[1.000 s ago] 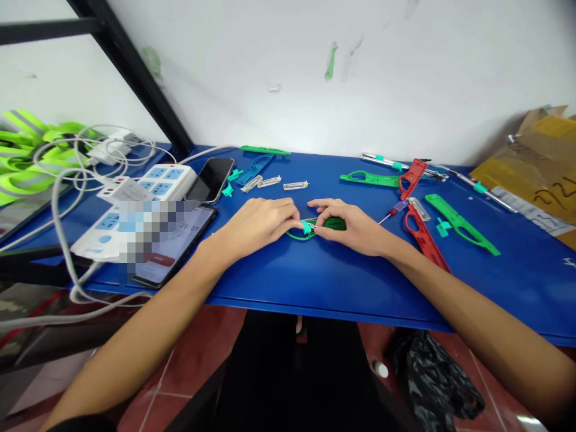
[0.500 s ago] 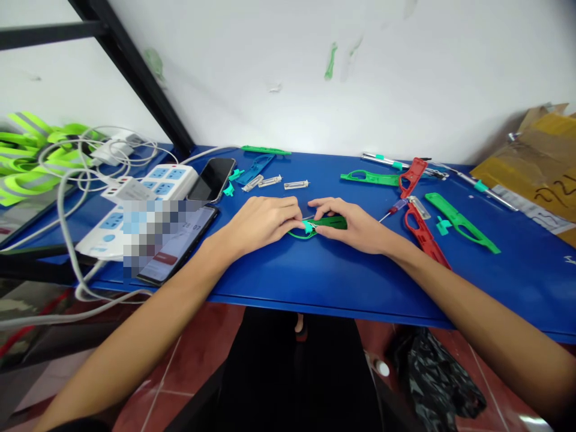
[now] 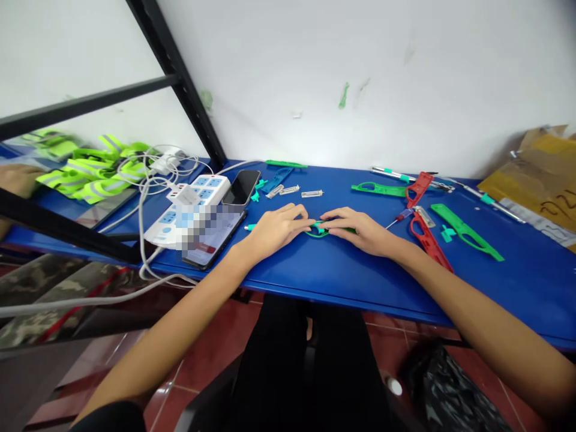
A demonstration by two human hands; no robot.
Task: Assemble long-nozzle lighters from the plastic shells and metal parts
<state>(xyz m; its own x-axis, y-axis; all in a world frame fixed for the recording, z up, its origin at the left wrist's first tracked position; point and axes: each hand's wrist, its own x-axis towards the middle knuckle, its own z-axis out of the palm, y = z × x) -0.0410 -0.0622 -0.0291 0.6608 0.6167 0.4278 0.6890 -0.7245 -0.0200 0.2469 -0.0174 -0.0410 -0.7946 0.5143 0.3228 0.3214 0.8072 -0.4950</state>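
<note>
A green piece (image 3: pixel 317 234) with a rounded loop is seen at the middle of the blue table (image 3: pixel 342 276), partly covered by the fingers; whether it is rested on the surface or held just above it cannot be told. A small turquoise clip (image 3: pixel 321 228) is seen on it. The green piece is gripped by the fingertips of the left hand (image 3: pixel 283 230) and of the right hand (image 3: pixel 362 233), the two being set close together with a narrow gap between. Beside the left wrist, a turquoise tip (image 3: pixel 250 227) is noted, its remainder hidden.

The front edge of the table is crossed by both forearms; a broad strip of bare surface is left between hands and edge. To the left, reach is bounded by a phone (image 3: pixel 229 231), a second phone (image 3: pixel 242 187) and a white power strip (image 3: pixel 213 191). Behind the hands, three clear parts (image 3: pixel 312 194) are laid in a loose row, short of the wall (image 3: pixel 288 72). To the right, room is narrowed by a screwdriver (image 3: pixel 405 213), two red pieces (image 3: pixel 432 247) and a further green handle (image 3: pixel 465 230). The right rear is occupied by a cardboard box (image 3: pixel 535 171). At the far left, beyond the black frame (image 3: pixel 193 90), another person's hand (image 3: pixel 18 180) is observed.
</note>
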